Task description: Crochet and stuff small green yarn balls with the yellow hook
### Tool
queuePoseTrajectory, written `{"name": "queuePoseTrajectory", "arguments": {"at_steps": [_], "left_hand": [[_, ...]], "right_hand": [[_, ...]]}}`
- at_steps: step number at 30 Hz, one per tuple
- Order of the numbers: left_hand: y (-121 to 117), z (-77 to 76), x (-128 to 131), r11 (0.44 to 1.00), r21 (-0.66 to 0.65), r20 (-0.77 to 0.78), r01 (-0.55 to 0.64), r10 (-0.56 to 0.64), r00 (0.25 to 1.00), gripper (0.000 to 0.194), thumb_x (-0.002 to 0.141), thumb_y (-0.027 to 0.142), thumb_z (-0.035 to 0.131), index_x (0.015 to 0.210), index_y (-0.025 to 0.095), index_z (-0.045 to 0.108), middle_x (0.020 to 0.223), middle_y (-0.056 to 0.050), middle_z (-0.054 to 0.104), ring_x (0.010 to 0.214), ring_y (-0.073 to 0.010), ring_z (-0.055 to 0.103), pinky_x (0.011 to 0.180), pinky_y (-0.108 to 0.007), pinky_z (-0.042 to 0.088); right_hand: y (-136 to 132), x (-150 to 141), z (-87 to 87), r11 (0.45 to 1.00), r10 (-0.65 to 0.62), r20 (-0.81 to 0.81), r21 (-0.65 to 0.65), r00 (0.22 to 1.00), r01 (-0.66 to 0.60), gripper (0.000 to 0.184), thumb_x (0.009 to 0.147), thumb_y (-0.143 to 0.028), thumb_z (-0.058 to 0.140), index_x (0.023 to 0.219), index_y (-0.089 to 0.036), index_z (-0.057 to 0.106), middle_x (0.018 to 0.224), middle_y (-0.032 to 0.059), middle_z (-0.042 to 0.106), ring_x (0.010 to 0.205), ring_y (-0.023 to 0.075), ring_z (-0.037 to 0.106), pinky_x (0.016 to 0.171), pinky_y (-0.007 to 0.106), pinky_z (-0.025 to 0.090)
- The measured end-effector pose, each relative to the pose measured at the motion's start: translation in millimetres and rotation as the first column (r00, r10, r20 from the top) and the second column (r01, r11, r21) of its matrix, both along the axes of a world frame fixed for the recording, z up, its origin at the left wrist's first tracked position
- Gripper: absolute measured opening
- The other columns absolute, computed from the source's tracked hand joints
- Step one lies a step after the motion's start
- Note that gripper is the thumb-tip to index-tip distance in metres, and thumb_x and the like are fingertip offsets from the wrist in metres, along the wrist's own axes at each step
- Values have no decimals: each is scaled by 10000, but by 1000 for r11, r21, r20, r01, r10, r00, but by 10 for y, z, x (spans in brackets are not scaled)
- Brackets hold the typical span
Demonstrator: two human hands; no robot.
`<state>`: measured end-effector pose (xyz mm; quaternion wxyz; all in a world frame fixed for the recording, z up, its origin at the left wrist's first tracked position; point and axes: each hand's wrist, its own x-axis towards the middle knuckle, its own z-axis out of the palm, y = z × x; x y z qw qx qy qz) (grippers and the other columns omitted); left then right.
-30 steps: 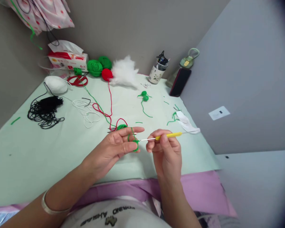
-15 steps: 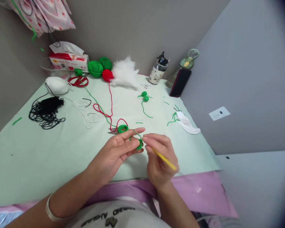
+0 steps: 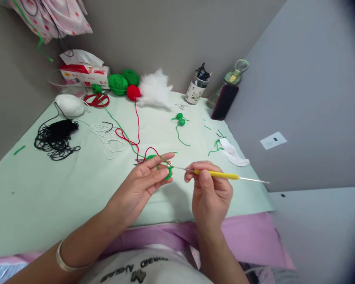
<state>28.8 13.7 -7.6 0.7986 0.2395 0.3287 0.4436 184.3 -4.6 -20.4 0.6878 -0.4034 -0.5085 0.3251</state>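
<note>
Between the thumb and fingers of my left hand (image 3: 149,175) is a small green crochet piece (image 3: 168,173), partly hidden by the fingertips. Green yarn runs over the outstretched index finger to it. My right hand (image 3: 211,187) is closed around the yellow handle of a crochet hook (image 3: 217,174), whose metal shaft reaches left to the edge of the green piece. The hook's other thin metal end sticks out to the right. Behind my left fingers, another green crocheted piece (image 3: 150,157) lies on the table beside dark blades, mostly covered.
Red yarn (image 3: 138,122) trails from a red ball (image 3: 133,92) toward my left hand. Black yarn (image 3: 57,136), a white ball (image 3: 69,105) and red-handled scissors (image 3: 97,100) lie left. White stuffing (image 3: 155,88), a jar (image 3: 197,90) and a phone (image 3: 225,102) stand behind; small green pieces (image 3: 181,121) lie nearer.
My right hand has moved right, away from my left, and the hook has swung from slanting down to nearly level, its shaft now showing. My left hand has shifted slightly left and up.
</note>
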Motion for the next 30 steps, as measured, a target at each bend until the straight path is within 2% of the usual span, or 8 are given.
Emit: {"name": "queuePoseTrajectory", "arguments": {"at_steps": [4, 10, 13, 17, 20, 25, 27, 30], "left_hand": [[-25, 9, 22, 996, 85, -78, -15, 22, 997, 403, 823, 249, 837, 1218, 266, 761, 910, 9, 678, 911, -143, 640, 947, -292, 467], [-33, 46, 57, 997, 70, -52, -31, 35, 998, 598, 790, 210, 844, 1355, 244, 650, 956, -5, 705, 947, -185, 688, 998, -369, 485], [-42, 41, 59, 992, 112, -96, -55, 66, 993, 687, 782, 209, 843, 1421, 223, 590, 932, -6, 708, 957, -193, 679, 991, -369, 491], [-80, 22, 80, 975, 195, -171, -111, 145, 974, 733, 776, 201, 849, 1450, 216, 561, 838, 19, 693, 938, -176, 652, 965, -329, 495], [-77, 25, 79, 992, 117, -118, -45, 59, 991, 658, 792, 217, 843, 1408, 222, 613, 838, 15, 689, 892, -155, 633, 918, -300, 497], [1, 45, 11, 999, -39, 1, 25, -25, 1000, 351, 849, 225, 798, 1197, 196, 771, 912, -22, 659, 868, -135, 587, 868, -279, 515], [13, 45, -5, 1000, -15, 2, 23, -23, 1000, 336, 858, 230, 790, 1193, 205, 780, 883, -20, 647, 862, -139, 581, 883, -291, 512], [-7, 34, 10, 998, 55, -76, 14, -9, 997, 364, 833, 260, 818, 1193, 230, 778, 869, -13, 655, 873, -156, 596, 882, -304, 490]], "right_hand": [[24, -37, -1, 986, 127, -84, -98, 988, -135, 156, 992, -299, 638, 966, -250, 784, 877, 32, 721, 707, 151, 647, 658, 318, 550], [20, -72, -37, 982, 163, -80, -81, 983, -169, 152, 993, -288, 642, 996, -275, 793, 938, 36, 736, 785, 155, 665, 664, 297, 568], [10, -37, -32, 984, 164, 19, -70, 986, -163, 126, 975, -270, 665, 1006, -282, 786, 943, 43, 738, 838, 180, 687, 668, 314, 585], [-58, -11, -75, 993, -59, 412, 116, 909, 11, 296, 937, -120, 664, 1119, -328, 771, 994, 57, 757, 913, 216, 714, 747, 375, 612], [-98, -23, -104, 953, -243, 522, 286, 818, 100, 444, 915, -55, 645, 1216, -368, 740, 1099, 67, 757, 977, 232, 716, 780, 398, 612], [-32, 13, 1, 996, -71, 84, 59, 994, 67, 203, 980, -165, 609, 1007, -282, 773, 898, 37, 738, 722, 166, 667, 663, 342, 568], [3, 41, 47, 999, -9, -80, -41, 997, 6, 138, 974, -232, 635, 938, -252, 766, 839, 30, 725, 635, 142, 631, 597, 308, 545], [22, 40, 52, 993, 49, -162, -99, 986, -66, 116, 963, -283, 660, 916, -249, 760, 834, 24, 730, 631, 134, 626, 585, 287, 539]]}}
